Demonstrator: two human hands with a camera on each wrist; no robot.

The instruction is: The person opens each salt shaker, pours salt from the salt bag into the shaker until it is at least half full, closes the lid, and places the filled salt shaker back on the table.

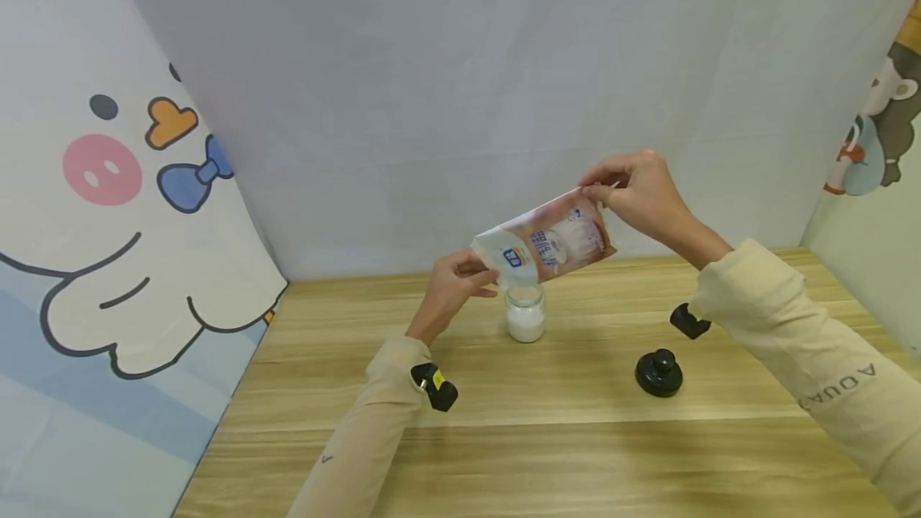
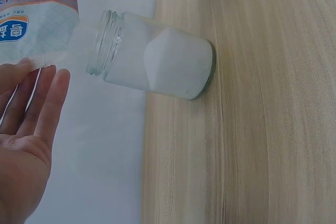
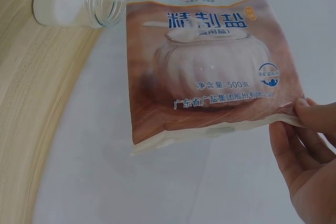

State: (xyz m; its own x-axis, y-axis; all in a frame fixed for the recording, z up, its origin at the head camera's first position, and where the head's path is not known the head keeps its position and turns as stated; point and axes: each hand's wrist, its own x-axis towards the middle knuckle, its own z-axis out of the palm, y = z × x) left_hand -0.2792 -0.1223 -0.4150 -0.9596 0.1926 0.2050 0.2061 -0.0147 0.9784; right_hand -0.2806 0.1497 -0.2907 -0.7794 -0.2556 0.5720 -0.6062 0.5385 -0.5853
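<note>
A salt bag (image 1: 550, 240) with a pink-brown print slants over a glass jar (image 1: 525, 314), its pale end lower and right above the jar's mouth. My right hand (image 1: 643, 192) pinches the bag's raised bottom corner between thumb and fingers. At the lower end, my left hand (image 1: 456, 286) pinches the bag's edge, as the left wrist view also shows. White salt (image 2: 178, 62) fills roughly half of the jar or more, its surface heaped to a peak. Upright on the table, the jar has a threaded rim (image 3: 111, 1) with no lid on it.
A black round lid with a knob (image 1: 658, 372) lies on the wooden table (image 1: 547, 462), right of the jar. Black wrist cameras (image 1: 435, 387) sit at both cuffs. A pale cloth wall (image 1: 432, 102) rises behind the table, and printed cartoon panels stand at both sides.
</note>
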